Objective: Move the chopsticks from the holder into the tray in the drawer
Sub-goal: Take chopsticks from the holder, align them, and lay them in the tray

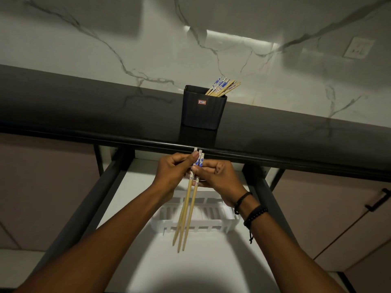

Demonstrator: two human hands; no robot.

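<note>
A dark ribbed holder stands on the dark countertop, with several bamboo chopsticks leaning out of its right corner. Below the counter edge, my left hand and my right hand both grip the blue-and-white patterned tops of three chopsticks. Their thin tips point down toward me, hanging over the white slatted tray that lies in the open drawer. Part of the tray is hidden behind my hands and the sticks.
The drawer has dark side rails and a white floor. The countertop front edge runs just above my hands. A marble backsplash with a wall socket is behind the holder. A cabinet door with a dark handle is at the right.
</note>
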